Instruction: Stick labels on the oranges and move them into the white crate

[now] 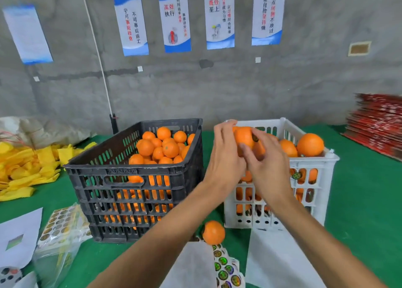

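My left hand (224, 155) holds an orange (243, 138) up in front of the white crate (315, 185). My right hand (268, 163) presses its fingers against the orange's right side, where a small dark round label (255, 138) shows. Several oranges fill the white crate, one large one (310, 144) on top at the right. To the left stands a black crate (134, 174) heaped with oranges. A lone orange (213, 232) lies on the green table in front, beside a label sheet (226, 268) of round shiny stickers.
More sticker sheets in a plastic bag (61, 229) lie at the lower left beside white paper (19, 237). Yellow foam nets (26, 166) pile up at the far left. A red stack of flat cartons (378, 124) sits at the right. White sheets (276, 257) cover the near table.
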`<control>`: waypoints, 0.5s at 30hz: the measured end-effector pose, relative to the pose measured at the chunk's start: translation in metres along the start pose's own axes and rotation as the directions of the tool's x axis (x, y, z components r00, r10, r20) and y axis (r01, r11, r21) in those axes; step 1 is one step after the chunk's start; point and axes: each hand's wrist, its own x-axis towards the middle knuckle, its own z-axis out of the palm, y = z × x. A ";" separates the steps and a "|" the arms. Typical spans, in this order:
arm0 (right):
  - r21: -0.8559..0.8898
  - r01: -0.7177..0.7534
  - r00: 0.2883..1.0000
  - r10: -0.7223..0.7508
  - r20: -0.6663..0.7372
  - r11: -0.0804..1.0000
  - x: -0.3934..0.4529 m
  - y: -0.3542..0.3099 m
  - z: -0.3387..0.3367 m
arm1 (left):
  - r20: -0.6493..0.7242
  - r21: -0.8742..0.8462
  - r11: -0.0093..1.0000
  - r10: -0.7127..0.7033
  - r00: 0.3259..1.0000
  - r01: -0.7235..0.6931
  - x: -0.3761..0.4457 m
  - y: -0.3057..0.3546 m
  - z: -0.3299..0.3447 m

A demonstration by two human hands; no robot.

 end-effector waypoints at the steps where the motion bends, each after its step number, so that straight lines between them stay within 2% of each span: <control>1: -0.021 -0.032 0.999 0.032 -0.022 0.999 0.016 0.002 -0.004 | 0.020 0.007 1.000 -0.026 0.999 0.026 0.019 0.007 0.011; 4: -0.067 -0.116 0.991 0.112 -0.071 0.991 0.046 0.008 -0.012 | 0.164 -0.003 1.000 -0.027 0.986 0.028 0.064 0.013 0.037; 6: -0.121 -0.156 0.987 0.151 -0.052 0.980 0.057 0.012 -0.014 | 0.262 -0.047 0.998 -0.025 0.965 0.038 0.086 0.012 0.048; 9: -0.203 -0.159 0.985 0.170 0.041 0.966 0.063 0.020 -0.014 | 0.366 0.084 0.996 -0.070 0.928 0.042 0.105 0.005 0.053; 12: -0.214 -0.099 0.991 0.115 0.063 0.972 0.061 0.022 -0.012 | 0.384 0.195 0.981 -0.067 0.921 -0.009 0.109 -0.011 0.035; 15: -0.197 0.010 0.986 0.024 0.168 0.980 0.056 0.013 0.002 | 0.327 0.338 0.941 -0.103 0.939 -0.015 0.113 -0.039 -0.005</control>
